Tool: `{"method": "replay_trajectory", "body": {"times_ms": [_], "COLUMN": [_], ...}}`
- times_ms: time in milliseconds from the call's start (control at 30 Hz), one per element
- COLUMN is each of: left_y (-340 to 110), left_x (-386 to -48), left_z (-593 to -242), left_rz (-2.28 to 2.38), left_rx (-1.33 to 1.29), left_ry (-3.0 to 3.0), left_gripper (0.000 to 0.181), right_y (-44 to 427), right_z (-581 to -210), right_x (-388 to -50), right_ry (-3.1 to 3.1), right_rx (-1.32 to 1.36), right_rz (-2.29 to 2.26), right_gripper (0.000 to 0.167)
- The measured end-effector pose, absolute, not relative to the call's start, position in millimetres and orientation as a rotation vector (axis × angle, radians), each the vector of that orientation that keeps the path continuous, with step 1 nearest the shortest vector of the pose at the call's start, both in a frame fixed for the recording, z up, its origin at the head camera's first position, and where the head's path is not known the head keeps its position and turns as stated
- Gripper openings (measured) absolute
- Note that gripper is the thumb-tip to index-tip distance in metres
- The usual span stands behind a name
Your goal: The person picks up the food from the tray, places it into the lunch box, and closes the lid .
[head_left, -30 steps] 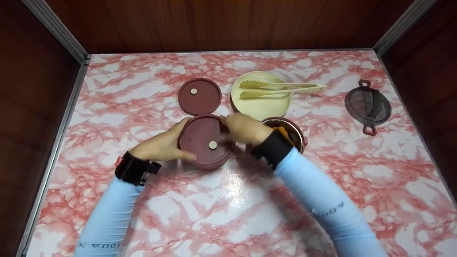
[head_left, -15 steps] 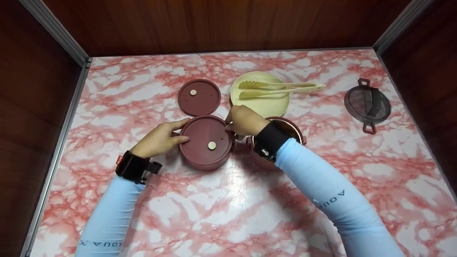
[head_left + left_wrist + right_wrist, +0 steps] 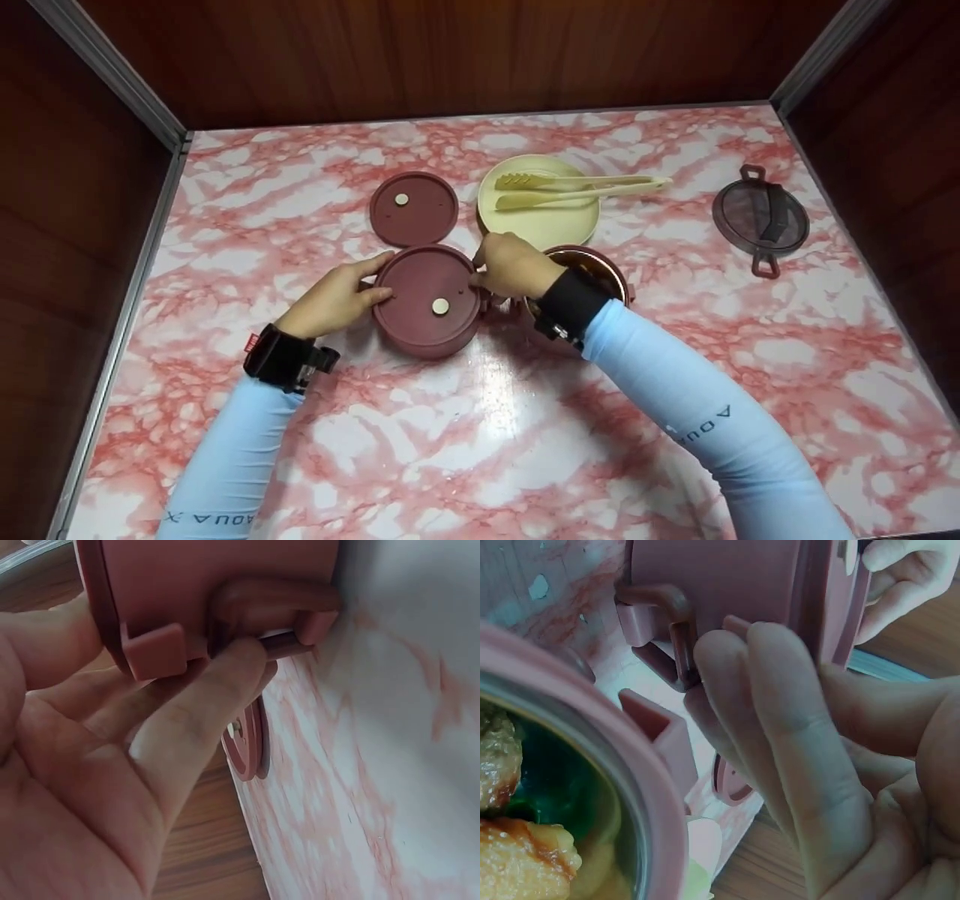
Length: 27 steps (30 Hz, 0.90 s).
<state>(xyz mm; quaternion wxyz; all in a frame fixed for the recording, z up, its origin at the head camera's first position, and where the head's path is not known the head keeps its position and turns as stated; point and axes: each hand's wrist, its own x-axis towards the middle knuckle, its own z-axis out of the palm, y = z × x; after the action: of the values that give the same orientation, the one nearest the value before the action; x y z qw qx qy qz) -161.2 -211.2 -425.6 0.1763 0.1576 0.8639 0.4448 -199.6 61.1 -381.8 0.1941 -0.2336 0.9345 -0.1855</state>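
A round maroon lidded pot with a pale knob on its lid stands between both hands. My left hand holds its left side, thumb on the lid's rim. In the left wrist view, fingers reach the side handle, beside a clip that sticks out. My right hand grips the opposite side, its thumb at the lid's rim. In the right wrist view, its fingertips cover most of the clip there, close to the other handle.
An uncovered pot with browned food stands under my right wrist. Behind are a loose maroon lid and a pale yellow plate bearing tongs. A dark see-through lid lies at far right.
My left thumb has shifted up along the lid from its front edge to its left edge. The right hand has settled at the lidded pot's right side. The view has shifted slightly.
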Motion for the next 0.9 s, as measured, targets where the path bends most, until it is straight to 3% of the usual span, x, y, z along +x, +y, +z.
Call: {"method": "replay_trajectory", "body": {"times_ms": [133,600,800,900], "left_y": [-210.6,-205.1,-213.3,-218.3], "left_x": [-161.3,-156.2,-165.2,-179.7], "left_z": [-426.0,-422.3,-417.1,-410.9], "left_rz": [1.252,1.203,1.169,1.128], "left_rx": [0.421,0.382,0.367,0.28], "left_ry": [2.473,2.534,2.471,2.511], "left_gripper": [0.059,0.062,0.06,0.055], "right_y": [60.9,59.5,62.4,74.4], "right_z": [-382.8,-386.4,-380.3,-368.8], "right_x": [-197.4,-199.9,-198.5,-195.0], "right_ry": [2.601,2.591,2.621,2.674], "right_rx": [-0.619,-0.581,-0.55,-0.552], "right_rz": [-0.542,-0.599,-0.568,-0.627], "right_gripper": [0.025,0.014,0.031,0.03]}}
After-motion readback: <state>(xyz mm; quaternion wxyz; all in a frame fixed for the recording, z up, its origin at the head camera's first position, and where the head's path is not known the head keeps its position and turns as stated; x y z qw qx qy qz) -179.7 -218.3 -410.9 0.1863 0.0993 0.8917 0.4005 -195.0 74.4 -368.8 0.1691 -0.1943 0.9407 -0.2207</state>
